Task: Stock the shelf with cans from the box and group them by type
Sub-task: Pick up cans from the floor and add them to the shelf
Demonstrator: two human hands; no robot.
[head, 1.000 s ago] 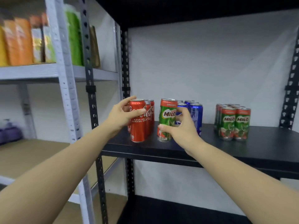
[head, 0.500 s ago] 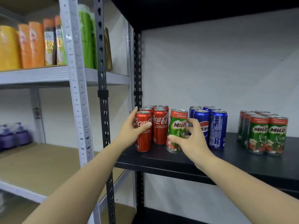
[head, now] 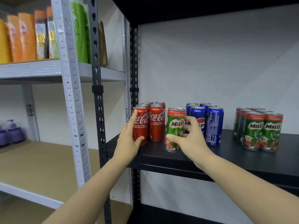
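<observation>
On the black shelf (head: 210, 156) the cans stand upright in groups. My left hand (head: 127, 143) holds the front-left red cola can (head: 143, 126) of the red cluster (head: 156, 122) at the shelf's left end. My right hand (head: 192, 139) grips a lone green Milo can (head: 174, 126) (red band at its top), which stands between the red cans and the blue Pepsi cans (head: 210, 122). The other Milo cans (head: 262, 130) stand well apart to the right.
</observation>
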